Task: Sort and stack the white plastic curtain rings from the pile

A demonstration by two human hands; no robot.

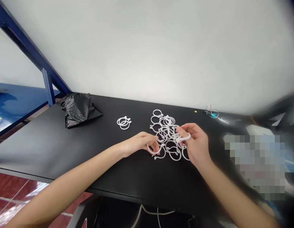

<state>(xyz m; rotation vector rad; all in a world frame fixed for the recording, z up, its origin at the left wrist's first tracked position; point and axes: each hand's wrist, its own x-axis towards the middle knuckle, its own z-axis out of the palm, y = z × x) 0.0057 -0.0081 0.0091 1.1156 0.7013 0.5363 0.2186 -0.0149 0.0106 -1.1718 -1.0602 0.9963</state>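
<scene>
My left hand (145, 141) is closed on a white plastic ring (151, 152), which looks like a curtain ring, low over the left edge of a loose pile. Another white ring (188, 137) is pinched between the fingers of my right hand (197, 136), at the pile's right side. Several similar rings (169, 133) with small knobbed ends lie overlapping between and under my hands, partly hidden by my fingers. Apart from them, to the left, a small group of white rings (124, 128) lies overlapping on the black table (109, 158).
A crumpled black plastic bag (78, 109) lies at the table's far left. Glasses (213, 113) rest near the white wall (147, 53) at the back right. A blurred, pixelated item (256, 164) is at the right. Blue metal framing (48, 87) stands left; cables (158, 212) hang below the front edge.
</scene>
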